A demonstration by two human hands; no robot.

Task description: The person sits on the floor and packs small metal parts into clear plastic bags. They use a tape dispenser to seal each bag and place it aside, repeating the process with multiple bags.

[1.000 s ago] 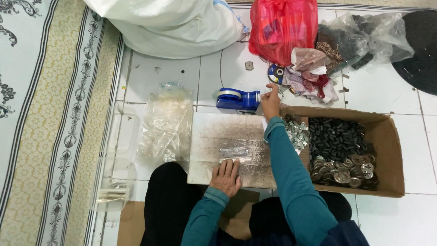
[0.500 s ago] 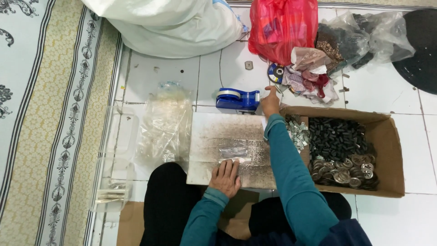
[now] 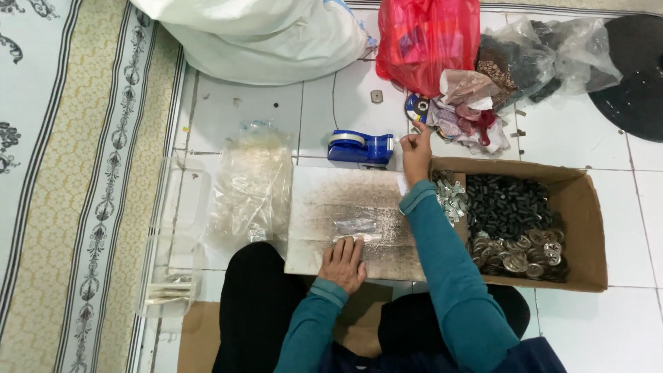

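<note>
- Little has been moved since the earlier frames: the right hand is still held up past the far edge of the board, index finger raised a bit more; the left hand has stayed put.
- Right fingers: pinched narrow at the tips; whether anything small is held between them cannot be told.
- A blue tape dispenser is seen just left of the right fingers, near but apart.
- A small round reel and a heap of crumpled wrappers are found just beyond and right of those fingertips.
- Left fingers: laid flat and close together on the near edge of the board, tips touching a small clear bag.
- A cardboard box is placed right of the right wrist; small silver clips lie nearest the sleeve, black pieces further right, round metal discs in the near part.
- A pile of clear plastic bags is seen left of the left fingers, well apart.
- A red bag and a white sack are located far beyond the right fingertips.
</note>
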